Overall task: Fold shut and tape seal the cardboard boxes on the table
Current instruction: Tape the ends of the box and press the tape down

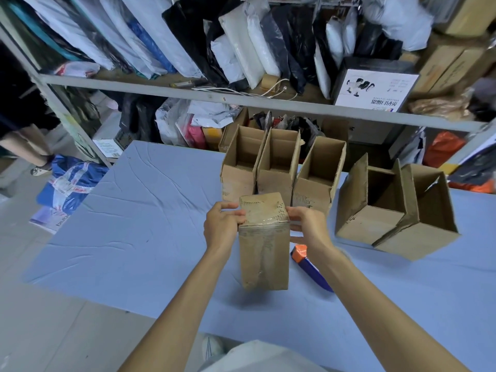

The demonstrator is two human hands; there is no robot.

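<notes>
A closed cardboard box [264, 253] with clear tape across its top stands upright at the table's middle. My left hand [221, 226] presses against its upper left side and my right hand [308, 224] grips its upper right side. A blue and orange tape dispenser [308, 264] lies on the table just right of the box, partly under my right forearm. Behind it stand three open boxes [279, 167] in a row. Two larger open boxes [397, 210] sit to the right.
The table [134, 224] has a wrinkled light blue cover. Behind it, metal shelving [241, 98] holds plastic-wrapped packages and cartons. Bags lie on the floor at left, where a person's legs [29, 149] stand.
</notes>
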